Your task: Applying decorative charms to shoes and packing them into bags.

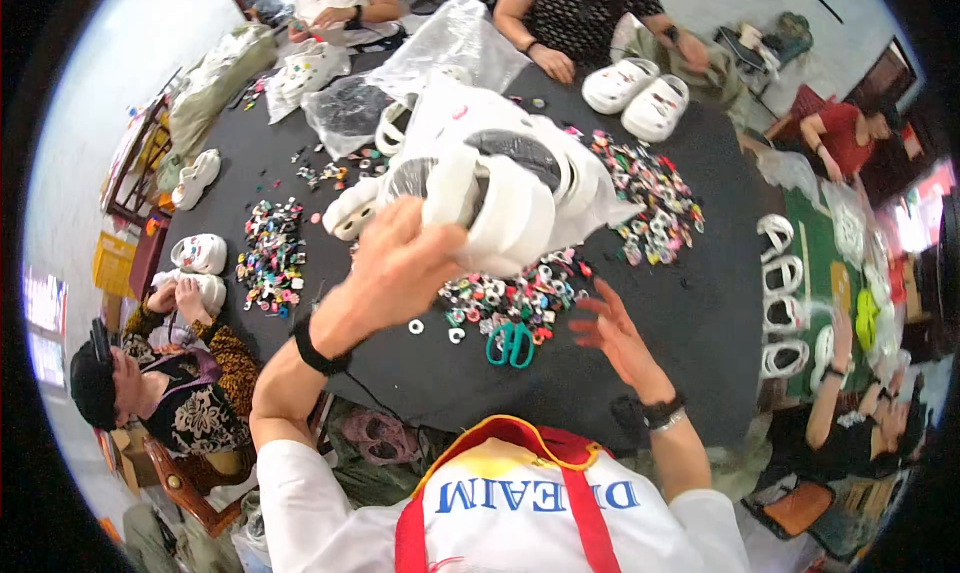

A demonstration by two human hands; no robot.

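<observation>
My left hand (405, 258) is raised over the middle of the black table (390, 368), its fingers closed on a clear plastic bag of white clogs (500, 208). The bagged clogs hide part of the tabletop behind them. My right hand (612, 333) hovers to the right of the bag, fingers spread and holding nothing. Below the bag lies a pile of small colourful shoe charms (520, 298). Teal-handled scissors (510, 345) rest at the near edge of that pile, between my hands. Another white clog (352, 209) shows just left of the bag.
More charm piles lie left (272, 258) and right (655, 198). A white clog pair (638, 95) stands at the far right. Clear bags (450, 48) cover the far side. White clogs (783, 293) line the right edge. Several people sit around; one at left handles a white clog (203, 291).
</observation>
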